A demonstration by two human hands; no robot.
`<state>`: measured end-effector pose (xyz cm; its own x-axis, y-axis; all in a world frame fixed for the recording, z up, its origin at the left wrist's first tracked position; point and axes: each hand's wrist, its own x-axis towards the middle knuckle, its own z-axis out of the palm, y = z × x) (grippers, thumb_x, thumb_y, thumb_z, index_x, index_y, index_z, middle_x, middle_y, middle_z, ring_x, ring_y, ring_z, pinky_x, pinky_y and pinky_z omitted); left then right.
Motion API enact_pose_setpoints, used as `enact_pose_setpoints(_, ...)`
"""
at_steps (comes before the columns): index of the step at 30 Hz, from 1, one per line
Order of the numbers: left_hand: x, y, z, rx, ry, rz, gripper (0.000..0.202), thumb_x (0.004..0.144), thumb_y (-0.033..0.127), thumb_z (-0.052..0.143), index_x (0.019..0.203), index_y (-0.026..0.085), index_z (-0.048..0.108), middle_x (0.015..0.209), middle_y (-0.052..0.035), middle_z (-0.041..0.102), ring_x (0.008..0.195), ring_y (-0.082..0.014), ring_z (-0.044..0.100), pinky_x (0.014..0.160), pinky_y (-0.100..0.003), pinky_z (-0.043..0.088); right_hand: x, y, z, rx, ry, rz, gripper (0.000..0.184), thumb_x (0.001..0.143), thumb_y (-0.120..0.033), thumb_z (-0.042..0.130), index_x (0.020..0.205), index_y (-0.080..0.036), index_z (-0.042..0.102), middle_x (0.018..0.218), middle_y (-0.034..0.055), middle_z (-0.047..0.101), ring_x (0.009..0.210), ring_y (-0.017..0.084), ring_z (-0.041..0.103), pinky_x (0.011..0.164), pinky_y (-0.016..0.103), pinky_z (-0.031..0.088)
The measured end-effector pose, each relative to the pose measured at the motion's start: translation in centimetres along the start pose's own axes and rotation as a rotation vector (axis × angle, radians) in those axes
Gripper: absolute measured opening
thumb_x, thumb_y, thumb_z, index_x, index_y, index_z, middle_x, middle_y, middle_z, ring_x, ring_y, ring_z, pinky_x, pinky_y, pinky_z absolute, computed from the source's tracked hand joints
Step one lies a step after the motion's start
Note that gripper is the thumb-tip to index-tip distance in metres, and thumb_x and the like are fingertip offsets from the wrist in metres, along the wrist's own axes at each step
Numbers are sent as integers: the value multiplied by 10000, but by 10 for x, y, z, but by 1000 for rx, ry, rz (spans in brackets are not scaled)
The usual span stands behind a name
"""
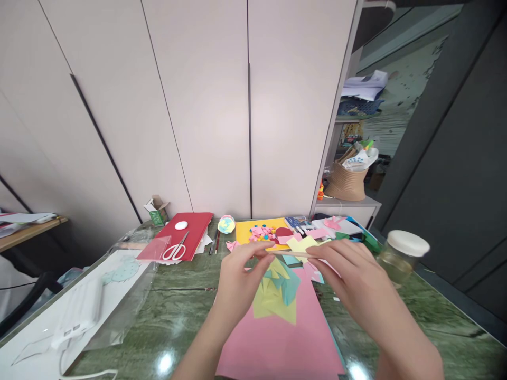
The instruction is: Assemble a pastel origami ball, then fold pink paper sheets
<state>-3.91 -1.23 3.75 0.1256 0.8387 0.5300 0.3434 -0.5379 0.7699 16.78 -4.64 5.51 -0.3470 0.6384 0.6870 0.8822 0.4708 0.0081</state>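
Between my two hands runs a thin, pale pinkish strip (291,254), seen nearly edge-on; whether it is folded paper or a stick I cannot tell. My left hand (243,269) pinches its left end between thumb and fingers. At the right end, my right hand (344,269) grips it with thumb below and fingers above. Beneath the hands, yellow folded paper (273,303) and teal folded paper (291,287) lie crumpled together on a large pink sheet (273,348). My left hand partly hides the yellow piece.
White-handled scissors (174,252) lie on a red folder (190,227) at left. Small coloured pieces (262,232) rest on a yellow sheet (243,227). A white-lidded jar (402,256) stands at right. A white power bank (81,309) with a cable is at left.
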Motion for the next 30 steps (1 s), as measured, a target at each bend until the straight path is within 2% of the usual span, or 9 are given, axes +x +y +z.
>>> enact_pose_setpoints(6, -2, 0, 0, 57, 50, 95, 150, 818, 244, 575, 935, 264, 668, 830, -3, 690, 755, -156, 610, 723, -269, 467, -2, 2, 0, 1, 16, -17, 161, 913, -278, 433, 964, -239, 580, 897, 35, 626, 828, 190, 539, 729, 325, 337)
enact_pose_setpoints(11, -1, 2, -1, 93, 74, 111, 53, 813, 232, 586, 801, 223, 637, 813, -5, 687, 758, -150, 613, 706, -255, 471, -2, 4, 2, 14, 16, -22, 179, 912, -278, 432, 969, -236, 597, 884, 37, 629, 826, 185, 552, 727, 322, 353)
enact_pose_setpoints(14, -1, 4, -2, 117, 81, 157, 76, 810, 192, 583, 739, 209, 602, 761, 3, 673, 724, -142, 609, 680, -247, 467, -1, 6, 2, 28, 19, -34, 188, 912, -287, 431, 976, -234, 599, 886, 43, 632, 829, 186, 552, 726, 324, 362)
enact_pose_setpoints(20, -1, 2, -3, 162, 97, 283, 71, 811, 143, 586, 782, 206, 599, 748, 29, 672, 710, -114, 600, 689, -232, 452, 0, 4, -1, 67, 4, -25, 171, 909, -252, 439, 999, -224, 582, 902, 41, 630, 852, 192, 544, 732, 329, 361)
enact_pose_setpoints(30, 0, -2, -3, 265, 130, 360, 63, 816, 153, 594, 816, 215, 603, 769, 33, 675, 730, -113, 598, 703, -251, 436, 1, 4, -1, 56, -8, -8, 179, 920, -281, 419, 981, -226, 578, 907, 34, 631, 852, 192, 537, 734, 328, 339)
